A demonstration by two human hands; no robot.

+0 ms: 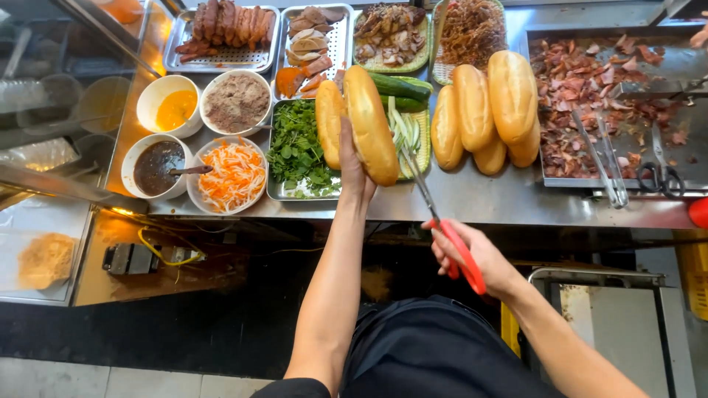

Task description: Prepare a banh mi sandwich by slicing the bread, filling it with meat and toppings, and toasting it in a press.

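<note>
Baguette (pixel 369 121) is gripped from below by left hand (pixel 352 166), held upright over steel counter (pixel 479 200), above herb tray (pixel 299 155). Meat tray (pixel 616 103) sits at far right w/ tongs (pixel 601 158) laid in it. Four more loaves (pixel 487 110) are piled btwn. Red-handled scissors (pixel 442 228) are grasped in right hand (pixel 472 254), blades pointed at baguette.

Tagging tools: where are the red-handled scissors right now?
Head view, right of centre: red-handled scissors in the right hand, blades pointing at the split baguette in the left hand.
</note>
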